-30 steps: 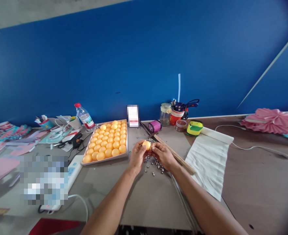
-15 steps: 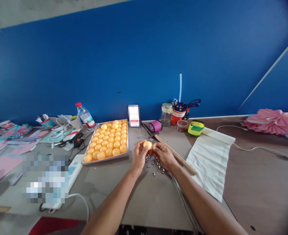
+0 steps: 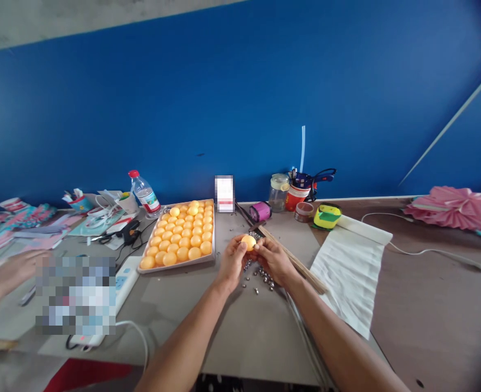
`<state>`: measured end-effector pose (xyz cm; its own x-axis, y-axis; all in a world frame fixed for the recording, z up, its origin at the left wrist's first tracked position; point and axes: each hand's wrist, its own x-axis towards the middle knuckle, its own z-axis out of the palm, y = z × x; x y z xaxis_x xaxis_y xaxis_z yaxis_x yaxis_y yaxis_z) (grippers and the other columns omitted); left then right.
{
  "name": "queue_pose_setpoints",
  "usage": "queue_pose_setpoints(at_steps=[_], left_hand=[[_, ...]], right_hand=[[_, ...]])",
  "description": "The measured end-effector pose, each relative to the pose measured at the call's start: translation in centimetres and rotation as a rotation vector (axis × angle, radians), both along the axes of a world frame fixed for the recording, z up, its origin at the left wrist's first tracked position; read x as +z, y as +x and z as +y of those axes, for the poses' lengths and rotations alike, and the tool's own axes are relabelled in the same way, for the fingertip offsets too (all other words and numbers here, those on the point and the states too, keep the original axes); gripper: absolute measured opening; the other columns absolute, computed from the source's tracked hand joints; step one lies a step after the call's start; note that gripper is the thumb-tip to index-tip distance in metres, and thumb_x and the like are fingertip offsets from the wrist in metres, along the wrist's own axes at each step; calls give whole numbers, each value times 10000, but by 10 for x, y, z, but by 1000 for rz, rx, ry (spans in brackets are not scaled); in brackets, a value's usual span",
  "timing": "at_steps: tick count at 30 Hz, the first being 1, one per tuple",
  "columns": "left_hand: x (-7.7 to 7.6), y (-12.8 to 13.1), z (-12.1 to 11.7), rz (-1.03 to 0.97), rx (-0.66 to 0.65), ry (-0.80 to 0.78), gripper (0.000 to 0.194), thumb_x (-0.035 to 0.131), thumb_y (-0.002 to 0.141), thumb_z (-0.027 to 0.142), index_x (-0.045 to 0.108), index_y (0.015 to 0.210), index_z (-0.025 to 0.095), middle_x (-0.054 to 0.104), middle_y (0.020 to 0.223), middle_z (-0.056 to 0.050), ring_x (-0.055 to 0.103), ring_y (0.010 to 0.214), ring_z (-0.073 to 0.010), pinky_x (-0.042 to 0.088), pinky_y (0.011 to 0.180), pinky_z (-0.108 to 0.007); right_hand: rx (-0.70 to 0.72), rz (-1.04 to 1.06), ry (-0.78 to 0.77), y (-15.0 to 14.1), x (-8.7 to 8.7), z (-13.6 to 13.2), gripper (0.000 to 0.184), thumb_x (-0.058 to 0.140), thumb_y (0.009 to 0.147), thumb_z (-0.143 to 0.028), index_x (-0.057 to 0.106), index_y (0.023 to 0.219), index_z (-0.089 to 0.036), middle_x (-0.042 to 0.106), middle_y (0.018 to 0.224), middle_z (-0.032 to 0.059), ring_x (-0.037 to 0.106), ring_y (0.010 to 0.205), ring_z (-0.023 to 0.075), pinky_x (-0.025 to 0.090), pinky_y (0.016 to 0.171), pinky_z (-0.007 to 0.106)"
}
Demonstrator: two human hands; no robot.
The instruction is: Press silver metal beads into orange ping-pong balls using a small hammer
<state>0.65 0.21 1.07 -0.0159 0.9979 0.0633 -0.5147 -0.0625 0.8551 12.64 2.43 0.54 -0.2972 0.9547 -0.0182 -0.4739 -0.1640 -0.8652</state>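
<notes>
An orange ping-pong ball (image 3: 248,243) is held up in front of me, above the table. My left hand (image 3: 232,261) is closed round its left side, thumb on the near face. At the ball's right edge, the fingertips of my right hand (image 3: 275,260) are pinched together; whatever small thing they grip is hidden. Small shiny silver beads or bells (image 3: 265,276) lie scattered beneath and between both hands. To the left, a shallow box (image 3: 178,268) holds rows of similar orange balls (image 3: 182,253), with a few lying on top.
Thin wooden strips (image 3: 297,262) lie just beyond my right hand, beside a white cloth roll (image 3: 350,267). Behind stand a purple spool (image 3: 260,210), a jar (image 3: 279,191) and a red cup (image 3: 297,197). Left are a bottle (image 3: 145,195), a power strip (image 3: 121,288) and another person's hand (image 3: 23,268).
Another person's hand and forearm have come into view at the left. My hands stay nearly in place, and the ball has shifted slightly to the right, its edge now against my right fingertips.
</notes>
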Motion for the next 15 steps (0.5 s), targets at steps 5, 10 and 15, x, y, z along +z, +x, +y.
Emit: queue_pose_setpoints(at_steps=[5, 10, 15], left_hand=[[11, -9, 1, -197, -76, -155, 322, 708, 720, 317, 587, 950, 126, 663, 845, -57, 636, 711, -135, 509, 686, -260], [11, -12, 0, -237, -144, -122, 322, 712, 722, 260, 584, 978, 111, 667, 930, -88, 635, 744, -122, 515, 701, -230], [10, -11, 0, -237, -166, -141, 283, 710, 719, 220, 584, 944, 105, 673, 889, -84, 633, 699, -109, 515, 663, -212]], right_hand=[[-204, -468, 227, 14, -6, 12, 172, 578, 741, -362, 576, 806, -202, 575, 686, -3, 506, 608, 142, 405, 630, 287], [-273, -1273, 579, 25, -10, 13, 235, 463, 806, -179, 628, 972, -203, 641, 1016, 76, 582, 941, 198, 357, 836, 313], [-130, -1634, 652, 20, -5, 6, 214, 470, 841, -221, 626, 982, -179, 629, 1018, 112, 575, 986, 233, 325, 808, 329]])
